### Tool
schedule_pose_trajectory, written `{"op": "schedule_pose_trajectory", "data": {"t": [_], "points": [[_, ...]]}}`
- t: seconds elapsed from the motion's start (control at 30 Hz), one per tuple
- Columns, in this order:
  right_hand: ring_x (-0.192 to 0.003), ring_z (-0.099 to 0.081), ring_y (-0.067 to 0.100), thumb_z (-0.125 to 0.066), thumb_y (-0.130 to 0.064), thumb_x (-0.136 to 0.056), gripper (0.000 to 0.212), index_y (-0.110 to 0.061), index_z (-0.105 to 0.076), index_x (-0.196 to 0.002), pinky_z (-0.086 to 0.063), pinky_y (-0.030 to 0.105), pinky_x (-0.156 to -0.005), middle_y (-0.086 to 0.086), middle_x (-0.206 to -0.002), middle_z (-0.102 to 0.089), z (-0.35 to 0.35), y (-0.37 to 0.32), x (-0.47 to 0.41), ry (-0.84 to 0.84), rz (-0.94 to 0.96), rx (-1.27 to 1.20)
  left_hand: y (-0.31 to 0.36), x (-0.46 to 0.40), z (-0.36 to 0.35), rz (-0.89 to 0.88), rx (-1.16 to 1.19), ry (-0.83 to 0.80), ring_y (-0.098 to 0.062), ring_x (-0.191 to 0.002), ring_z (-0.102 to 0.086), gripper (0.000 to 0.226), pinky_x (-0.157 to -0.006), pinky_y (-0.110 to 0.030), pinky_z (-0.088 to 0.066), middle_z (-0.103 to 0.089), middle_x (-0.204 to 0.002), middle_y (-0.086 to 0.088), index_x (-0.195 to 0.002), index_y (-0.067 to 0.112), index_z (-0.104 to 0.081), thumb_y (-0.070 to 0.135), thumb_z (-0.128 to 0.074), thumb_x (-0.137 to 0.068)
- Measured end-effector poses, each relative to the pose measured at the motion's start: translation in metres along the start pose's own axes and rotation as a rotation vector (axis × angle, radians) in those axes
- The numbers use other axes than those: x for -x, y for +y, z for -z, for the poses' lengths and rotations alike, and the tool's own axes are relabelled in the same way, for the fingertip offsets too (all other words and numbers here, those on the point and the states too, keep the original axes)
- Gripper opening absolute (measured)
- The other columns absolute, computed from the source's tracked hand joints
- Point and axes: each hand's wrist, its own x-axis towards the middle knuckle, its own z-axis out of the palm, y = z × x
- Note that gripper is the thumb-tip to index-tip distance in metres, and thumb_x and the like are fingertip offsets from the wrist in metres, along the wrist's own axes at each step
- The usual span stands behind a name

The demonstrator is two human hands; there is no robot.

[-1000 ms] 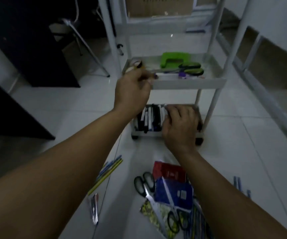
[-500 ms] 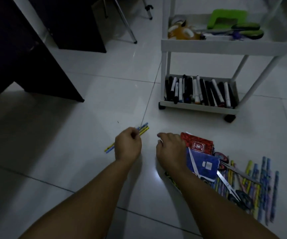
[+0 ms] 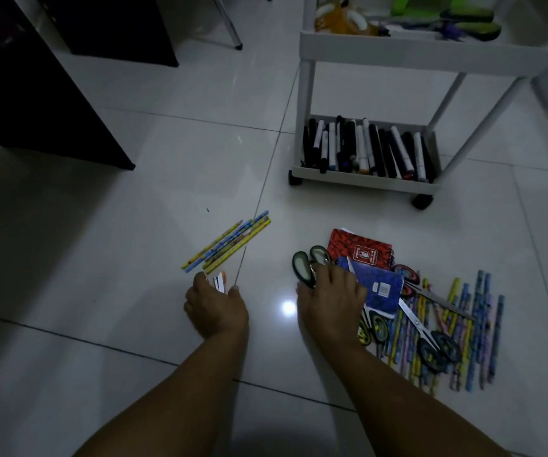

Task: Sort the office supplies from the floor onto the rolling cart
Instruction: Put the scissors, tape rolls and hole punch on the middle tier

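Left hand [image 3: 215, 306] down on floor [image 3: 134, 258], pinching small packet [image 3: 220, 282]; right hand [image 3: 330, 300] gripping green-handled scissors [image 3: 305, 263] — beside notebooks [image 3: 370, 268].

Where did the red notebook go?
The red notebook lies on the floor in front of the cart, just beyond the right hand, partly under the blue notebook.
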Motion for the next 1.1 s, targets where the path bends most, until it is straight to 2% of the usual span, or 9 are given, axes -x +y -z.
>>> {"op": "schedule_pose_trajectory", "data": {"t": [0.1,0.17,0.33,0.47,0.53,0.67,0.73,0.97,1.1], "points": [[-0.093,-0.052,0.026,-0.061,-0.052,-0.082,0.042,-0.022,-0.060,-0.112,-0.035,0.040,-0.080,0.002,-0.099,-0.062,0.000,0.006,0.006,-0.023,-0.069,0.055,-0.002,0.001,-0.012,-0.086,0.116,-0.021,-0.036,-0.109,-0.056,0.049,-0.094,-0.046,-0.048,-0.059,-0.117,-0.017,-0.124,0.007,-0.056,0.008,-0.074,-0.079],[-0.093,-0.053,0.026,-0.062,-0.052,-0.082,0.042,-0.021,-0.062,-0.112,-0.034,0.040,-0.080,0.002,-0.098,-0.063,0.001,0.007,0.007,-0.034,-0.098,0.067,0.003,0.005,-0.017,-0.092,0.238,-0.085,-0.028,-0.107,-0.061,0.045,-0.094,-0.046,-0.051,-0.063,-0.114,-0.011,-0.120,0.010,-0.057,0.005,-0.074,-0.079],[-0.097,-0.055,0.026,-0.061,-0.048,-0.082,0.040,-0.021,-0.064,-0.112,-0.032,0.041,-0.082,0.003,-0.100,-0.066,0.003,-0.001,0.000,-0.090,-0.162,0.078,0.024,0.025,-0.025,-0.190,0.281,-0.193,-0.016,-0.097,-0.062,0.048,-0.088,-0.040,-0.055,-0.061,-0.104,0.005,-0.125,0.024,-0.052,0.017,-0.073,-0.082],[-0.095,-0.055,0.025,-0.064,-0.049,-0.081,0.034,-0.022,-0.068,-0.102,-0.032,0.041,-0.081,0.001,-0.097,-0.069,0.005,-0.002,-0.009,-0.137,-0.175,0.090,0.043,0.029,-0.020,-0.261,0.290,-0.234,-0.011,-0.091,-0.060,0.051,-0.079,-0.023,-0.049,-0.061,-0.108,0.000,-0.131,0.020,-0.052,0.010,-0.071,-0.084],[-0.095,-0.055,0.026,-0.068,-0.048,-0.079,0.034,-0.022,-0.068,-0.101,-0.033,0.041,-0.081,0.002,-0.096,-0.070,0.003,-0.001,-0.010,-0.131,-0.166,0.083,0.053,0.030,-0.016,-0.271,0.291,-0.241,-0.009,-0.089,-0.059,0.052,-0.078,-0.019,-0.046,-0.060,-0.111,-0.002,-0.132,0.017,-0.051,0.006,-0.071,-0.085],[-0.099,-0.053,0.029,-0.069,-0.059,-0.070,0.061,-0.019,-0.062,-0.117,-0.034,0.042,-0.081,0.006,-0.103,-0.065,-0.001,-0.002,-0.012,-0.117,-0.221,0.056,0.065,0.030,-0.011,-0.278,0.292,-0.249,-0.013,-0.093,-0.060,0.053,-0.082,-0.021,-0.046,-0.059,-0.113,-0.005,-0.133,0.016,-0.051,0.005,-0.070,-0.085],[-0.099,-0.049,0.030,-0.067,-0.067,-0.065,0.072,-0.019,-0.059,-0.117,-0.034,0.042,-0.080,0.008,-0.104,-0.061,0.000,0.000,-0.018,-0.117,-0.239,0.071,0.066,0.029,-0.011,-0.295,0.285,-0.258,-0.014,-0.094,-0.060,0.052,-0.084,-0.022,-0.047,-0.059,-0.113,-0.005,-0.132,0.018,-0.052,0.005,-0.069,-0.085],[-0.103,-0.043,0.027,-0.068,-0.067,-0.061,0.071,-0.025,-0.056,-0.118,-0.034,0.042,-0.084,0.004,-0.110,-0.052,0.002,0.001,-0.030,-0.139,-0.183,-0.002,0.066,0.027,-0.015,-0.332,0.263,-0.261,-0.015,-0.100,-0.061,0.056,-0.094,-0.031,-0.051,-0.060,-0.115,-0.003,-0.134,0.020,-0.051,0.007,-0.071,-0.084],[-0.103,-0.050,0.025,-0.058,-0.066,-0.068,0.075,-0.024,-0.048,-0.128,-0.031,0.041,-0.085,0.001,-0.108,-0.061,0.007,-0.002,-0.028,-0.066,-0.180,-0.157,0.072,0.028,-0.017,-0.352,0.282,-0.248,-0.015,-0.105,-0.060,0.055,-0.096,-0.035,-0.051,-0.060,-0.118,-0.003,-0.136,0.018,-0.050,0.007,-0.069,-0.085]]}}
